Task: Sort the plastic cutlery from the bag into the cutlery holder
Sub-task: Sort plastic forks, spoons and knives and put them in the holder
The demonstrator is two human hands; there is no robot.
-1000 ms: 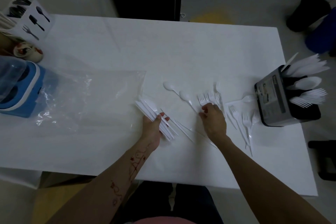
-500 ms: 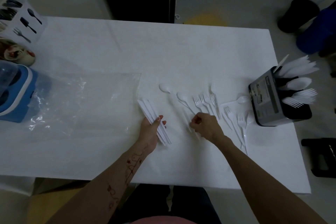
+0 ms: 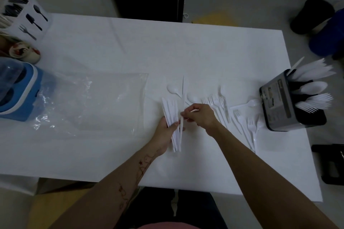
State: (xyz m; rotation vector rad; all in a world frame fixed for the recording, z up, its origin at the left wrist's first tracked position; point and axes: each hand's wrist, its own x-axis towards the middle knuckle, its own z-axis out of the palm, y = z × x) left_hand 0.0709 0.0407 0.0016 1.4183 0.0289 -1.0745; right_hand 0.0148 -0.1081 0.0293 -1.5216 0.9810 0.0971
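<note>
Two spoons [image 3: 172, 89], one holder [image 3: 290, 104]

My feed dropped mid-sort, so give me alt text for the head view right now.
The left hand grips a bundle of white plastic knives while the right hand pinches one more knife against it. Loose forks and spoons lie on the white table, between the clear bag and the part-filled cutlery holder.
</note>
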